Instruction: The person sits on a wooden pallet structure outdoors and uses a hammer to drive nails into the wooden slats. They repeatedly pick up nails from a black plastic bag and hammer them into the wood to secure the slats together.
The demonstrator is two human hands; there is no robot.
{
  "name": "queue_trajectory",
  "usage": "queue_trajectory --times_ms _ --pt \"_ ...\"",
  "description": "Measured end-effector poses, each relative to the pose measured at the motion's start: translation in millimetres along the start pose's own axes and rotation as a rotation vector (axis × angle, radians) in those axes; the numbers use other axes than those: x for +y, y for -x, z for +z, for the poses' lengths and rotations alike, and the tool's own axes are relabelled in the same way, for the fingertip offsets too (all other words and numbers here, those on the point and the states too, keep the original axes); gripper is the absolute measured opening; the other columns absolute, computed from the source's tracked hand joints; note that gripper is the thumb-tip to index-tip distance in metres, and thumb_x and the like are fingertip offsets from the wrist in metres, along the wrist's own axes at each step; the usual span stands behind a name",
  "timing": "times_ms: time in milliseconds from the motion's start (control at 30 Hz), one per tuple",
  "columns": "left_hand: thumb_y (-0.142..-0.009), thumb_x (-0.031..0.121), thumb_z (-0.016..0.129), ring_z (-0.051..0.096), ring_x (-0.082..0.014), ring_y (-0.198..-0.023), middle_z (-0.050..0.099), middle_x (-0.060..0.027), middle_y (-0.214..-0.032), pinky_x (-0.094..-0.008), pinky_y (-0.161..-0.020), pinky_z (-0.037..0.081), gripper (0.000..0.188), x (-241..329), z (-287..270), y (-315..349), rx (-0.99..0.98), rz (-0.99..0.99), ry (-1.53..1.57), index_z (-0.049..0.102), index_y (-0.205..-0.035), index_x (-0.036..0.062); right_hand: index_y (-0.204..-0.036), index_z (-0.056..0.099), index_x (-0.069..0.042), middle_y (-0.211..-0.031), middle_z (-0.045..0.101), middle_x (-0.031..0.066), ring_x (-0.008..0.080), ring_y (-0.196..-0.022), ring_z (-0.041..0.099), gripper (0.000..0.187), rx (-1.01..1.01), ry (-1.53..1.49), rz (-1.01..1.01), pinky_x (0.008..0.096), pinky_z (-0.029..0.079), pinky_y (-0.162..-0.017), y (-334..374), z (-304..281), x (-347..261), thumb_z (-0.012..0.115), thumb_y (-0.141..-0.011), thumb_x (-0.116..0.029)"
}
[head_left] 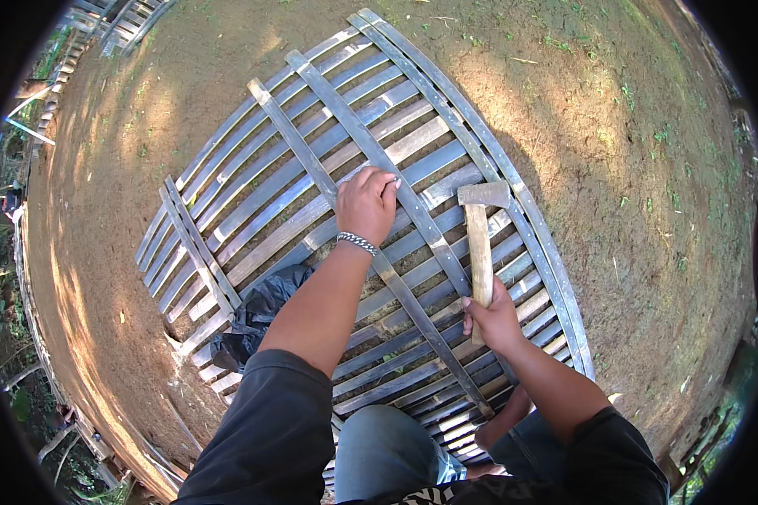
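Observation:
My right hand [490, 318] grips the lower part of the pale wooden handle of a hatchet [479, 244]. Its worn metal head [484, 195] is raised over the right side of a panel of split bamboo slats [417, 139] lying on the ground. My left hand [366, 202], with a chain bracelet on the wrist, is closed in a pinch over the panel, beside a long cross strip [345, 115]. A tiny dark tip shows at the thumb and forefinger, too small to name. Small pale dots, like nail heads, run along this strip.
A crumpled black plastic bag [265, 310] lies on the slats by my left forearm. More cross strips [295, 135] and a doubled edge strip [535, 227] run over the panel. My bent knee [387, 446] is at its near side. Bare brown soil [640, 252] surrounds it.

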State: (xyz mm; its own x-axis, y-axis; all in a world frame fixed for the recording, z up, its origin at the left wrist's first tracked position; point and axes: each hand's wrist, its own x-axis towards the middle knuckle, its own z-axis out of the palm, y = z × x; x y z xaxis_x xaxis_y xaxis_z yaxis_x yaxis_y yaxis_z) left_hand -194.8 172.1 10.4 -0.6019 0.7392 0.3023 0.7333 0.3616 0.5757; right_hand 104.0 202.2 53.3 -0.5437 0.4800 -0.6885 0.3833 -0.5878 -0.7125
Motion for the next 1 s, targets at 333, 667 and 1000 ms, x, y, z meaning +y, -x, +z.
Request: queue_trajectory --times_ms 333,667,1000 --pt "-0.091 0.018 0.074 0.061 -0.0259 -0.121 0.074 0.0008 -0.116 -0.0454 -0.102 0.045 0.006 2 -5 -4 -0.037 0.068 -0.018 0.077 -0.091 0.0132 -0.136 0.041 0.0 -0.079 0.057 0.0061 0.0151 -0.054 0.059 0.043 0.128 0.043 0.015 0.0304 0.051 -0.048 1 9 3 0.061 -0.098 0.005" --pt "-0.092 0.016 0.072 0.056 -0.0252 -0.136 0.076 0.0035 -0.124 -0.049 -0.114 0.04 0.009 6 -8 -6 -0.1 0.015 0.0 0.079 -0.088 0.0125 -0.131 0.044 0.0 -0.083 0.057 0.0053 0.0128 -0.055 0.059 0.036 0.099 0.072 0.026 0.0283 0.05 -0.05 7 11 -3 0.061 -0.099 0.003" --pt "-0.094 0.02 0.071 0.054 -0.0229 -0.138 0.075 0.0055 -0.125 -0.0499 -0.117 0.038 0.009 0 -3 0 -0.092 -0.001 0.009 0.079 -0.093 0.0146 -0.139 0.042 -0.002 -0.086 0.058 0.0045 0.0103 -0.062 0.058 0.039 0.057 0.209 -0.046 0.027 0.051 -0.054 4 14 -11 0.056 -0.103 -0.001"
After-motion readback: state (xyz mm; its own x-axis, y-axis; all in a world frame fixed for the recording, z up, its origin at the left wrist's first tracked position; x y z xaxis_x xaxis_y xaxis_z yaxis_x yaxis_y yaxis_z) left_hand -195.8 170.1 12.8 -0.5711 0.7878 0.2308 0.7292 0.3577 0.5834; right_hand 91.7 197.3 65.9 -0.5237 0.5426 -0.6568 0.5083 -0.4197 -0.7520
